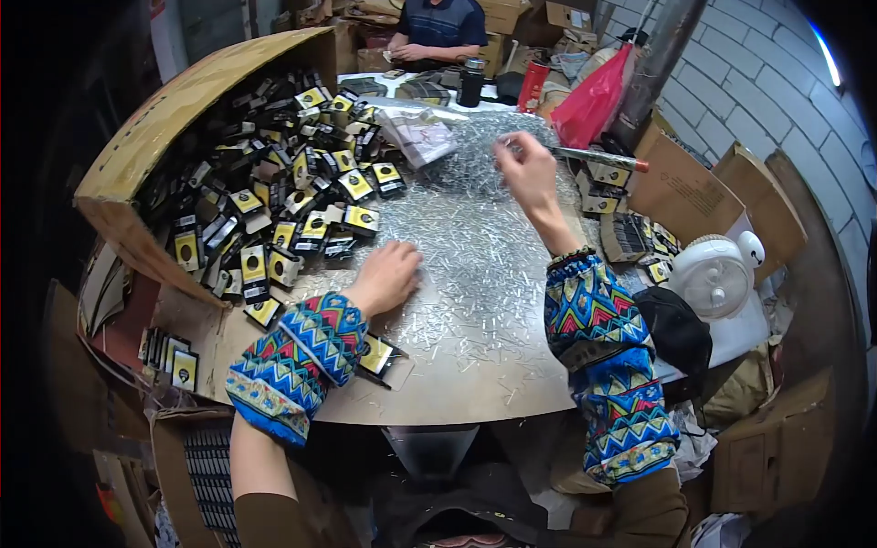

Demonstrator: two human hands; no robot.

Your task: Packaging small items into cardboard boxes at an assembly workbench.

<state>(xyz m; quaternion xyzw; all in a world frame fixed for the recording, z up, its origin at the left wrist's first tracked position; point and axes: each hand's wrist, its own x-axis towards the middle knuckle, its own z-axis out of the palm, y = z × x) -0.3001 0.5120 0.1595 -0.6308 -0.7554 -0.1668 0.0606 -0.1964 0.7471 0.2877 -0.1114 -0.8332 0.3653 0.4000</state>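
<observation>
A round table (475,374) is strewn with several small silvery metal pins (466,247). My left hand (388,274) lies knuckles up on the pins, fingers curled down onto them; what it grips is hidden. My right hand (525,169) is raised over the far pile, fingertips pinched on what looks like a few pins. Both forearms wear bright zigzag-patterned sleeve covers (598,356). A heap of black-and-yellow small packages (292,201) spills from a tipped cardboard box (174,119) just left of my left hand.
Another person (438,32) sits at the far side. A clear plastic bag (420,137), black cup (471,82), red bag (594,100), white fan (717,283) and cardboard boxes (685,183) surround the table. More packages (174,356) lie at lower left.
</observation>
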